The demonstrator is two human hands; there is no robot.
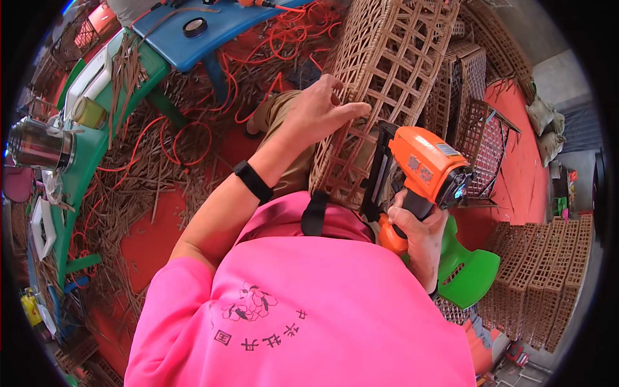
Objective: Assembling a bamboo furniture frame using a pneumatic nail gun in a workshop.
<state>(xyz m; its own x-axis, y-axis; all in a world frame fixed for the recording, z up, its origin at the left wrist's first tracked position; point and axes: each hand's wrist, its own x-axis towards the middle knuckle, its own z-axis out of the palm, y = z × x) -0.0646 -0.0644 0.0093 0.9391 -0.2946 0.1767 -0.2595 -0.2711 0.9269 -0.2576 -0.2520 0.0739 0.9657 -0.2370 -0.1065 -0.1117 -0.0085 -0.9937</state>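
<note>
A tall brown basket (403,61) of open lattice weave leans across my lap, tilted away from me. My left hand (316,113) is closed over its near left edge, the thumb stretched along the lattice and the fingers partly hidden. In my right hand (422,235) is an orange and black nail gun (425,161), its grip wrapped by my fingers. The gun's dark nose and magazine lie close against the basket's right side; I cannot tell whether the tip touches the weave.
To the left a green table (97,151) carries a metal pot (40,143) and a jar (89,113). A blue table (187,45) holds a tape roll (195,26). Orange hose (174,138) and strips litter the red floor. Stacked baskets (545,277) and a green chair (471,274) stand right.
</note>
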